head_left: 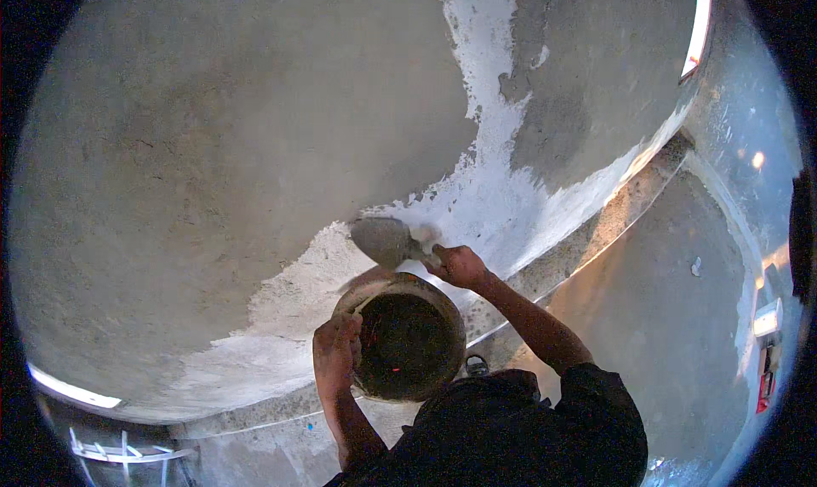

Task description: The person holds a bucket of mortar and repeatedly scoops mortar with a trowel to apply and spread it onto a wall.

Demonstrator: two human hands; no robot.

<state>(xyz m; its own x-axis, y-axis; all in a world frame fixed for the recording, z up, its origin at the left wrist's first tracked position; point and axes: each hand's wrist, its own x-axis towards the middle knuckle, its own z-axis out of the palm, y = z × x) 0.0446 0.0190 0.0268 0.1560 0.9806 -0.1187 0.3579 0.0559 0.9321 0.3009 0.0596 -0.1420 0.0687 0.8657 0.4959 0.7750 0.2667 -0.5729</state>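
My left hand point(337, 355) is closed on the near left side of a round bucket point(449, 325) with a dark interior. Just above the bucket, my right hand point(457, 266) grips the handle of a trowel point(380, 240), its broad blade held against or just in front of the wall; whether it touches I cannot tell. The wall point(238, 146) has grey, rough plaster beside an irregular white band point(498, 189) that runs down and along its lower part.
A curved ledge point(625, 202) runs along the wall's foot, with a grey floor point(638, 334) below. My shoe point(477, 364) shows beside the bucket. A white frame-like structure point(128, 453) is at lower left, a small red object point(764, 389) at far right, a bright opening point(698, 23) at upper right.
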